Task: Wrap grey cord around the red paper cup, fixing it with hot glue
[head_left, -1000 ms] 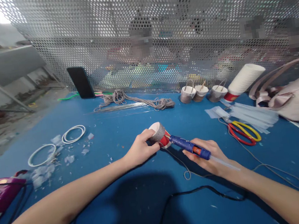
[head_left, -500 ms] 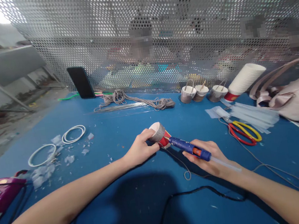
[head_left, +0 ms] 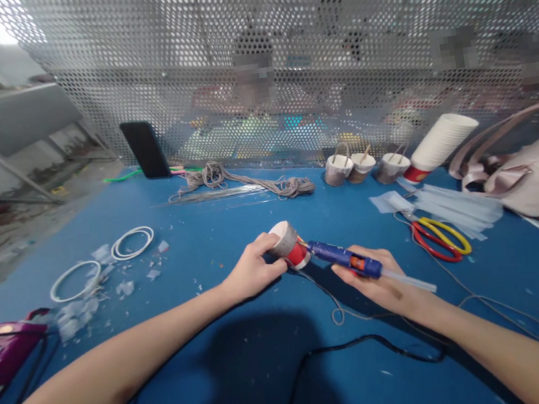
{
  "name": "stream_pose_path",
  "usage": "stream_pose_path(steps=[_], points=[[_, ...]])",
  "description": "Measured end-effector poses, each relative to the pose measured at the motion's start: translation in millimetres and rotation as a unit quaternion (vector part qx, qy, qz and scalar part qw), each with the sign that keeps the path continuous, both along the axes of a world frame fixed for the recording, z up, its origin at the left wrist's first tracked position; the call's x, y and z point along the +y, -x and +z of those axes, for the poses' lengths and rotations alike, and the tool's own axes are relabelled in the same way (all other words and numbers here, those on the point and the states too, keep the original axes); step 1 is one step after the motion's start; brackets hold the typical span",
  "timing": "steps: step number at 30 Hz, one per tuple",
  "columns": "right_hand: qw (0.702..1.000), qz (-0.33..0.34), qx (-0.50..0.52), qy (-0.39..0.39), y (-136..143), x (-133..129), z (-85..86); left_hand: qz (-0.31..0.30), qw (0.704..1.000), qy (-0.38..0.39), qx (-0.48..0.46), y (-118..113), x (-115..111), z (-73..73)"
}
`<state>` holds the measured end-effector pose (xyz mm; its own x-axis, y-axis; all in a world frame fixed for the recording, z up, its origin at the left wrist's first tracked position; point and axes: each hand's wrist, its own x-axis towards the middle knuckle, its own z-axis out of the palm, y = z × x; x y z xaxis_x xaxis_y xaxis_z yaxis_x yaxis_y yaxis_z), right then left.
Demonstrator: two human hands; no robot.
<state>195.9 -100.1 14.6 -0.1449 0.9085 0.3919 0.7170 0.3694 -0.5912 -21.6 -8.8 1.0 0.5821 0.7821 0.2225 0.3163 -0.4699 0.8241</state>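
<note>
My left hand [head_left: 257, 269] is closed around a paper cup [head_left: 298, 255], which tilts on its side with its white inside facing up and left. Grey cord is wound round the upper part of the cup, and red paper shows below. In my right hand [head_left: 378, 280] is a blue glue gun [head_left: 340, 255], gripped with a clear glue stick [head_left: 411, 282] poking out of its back end. The gun's nozzle is close by the cup's cord-wrapped side; whether it touches I cannot tell. A loose tail of grey cord [head_left: 338, 316] runs from the cup across the table.
Cord-wrapped cups [head_left: 338, 171] and a stack of paper cups [head_left: 442, 144] stand at the back right. Scissors [head_left: 438, 238] lie beside clear glue sticks [head_left: 465, 208]. A phone [head_left: 146, 150], grey cord bundles [head_left: 215, 175], white rings [head_left: 132, 242] and a purple power strip [head_left: 0, 357] are leftward.
My right hand has shifted slightly right and up with the glue gun, and the nozzle now sits a little higher along the cup. The left hand stays nearly still on the cup.
</note>
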Motion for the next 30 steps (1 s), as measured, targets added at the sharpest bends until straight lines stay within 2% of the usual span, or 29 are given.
stream_pose_path(steps=[7, 12, 17, 26, 30], points=[[1.000, 0.012, -0.007, 0.013, 3.1, -2.7, 6.6, -0.010, 1.000, 0.007, -0.004, 1.7, 0.0, -0.3], [1.000, 0.001, 0.002, 0.014, 1.6, -1.9, 2.3, -0.014, 1.000, 0.019, -0.018, 1.5, 0.0, 0.1], [0.999, 0.022, -0.024, -0.005, 4.0, -4.0, 1.5, -0.005, 1.000, 0.020, -0.010, 1.9, 0.7, -1.8], [1.000, 0.007, -0.001, 0.023, 3.8, -3.3, 6.1, -0.011, 1.000, 0.024, -0.018, 1.6, 0.2, 1.5], [0.997, -0.030, 0.045, 0.048, -0.4, -0.7, 8.1, -0.011, 0.999, 0.022, -0.022, 1.7, -0.2, 4.2]])
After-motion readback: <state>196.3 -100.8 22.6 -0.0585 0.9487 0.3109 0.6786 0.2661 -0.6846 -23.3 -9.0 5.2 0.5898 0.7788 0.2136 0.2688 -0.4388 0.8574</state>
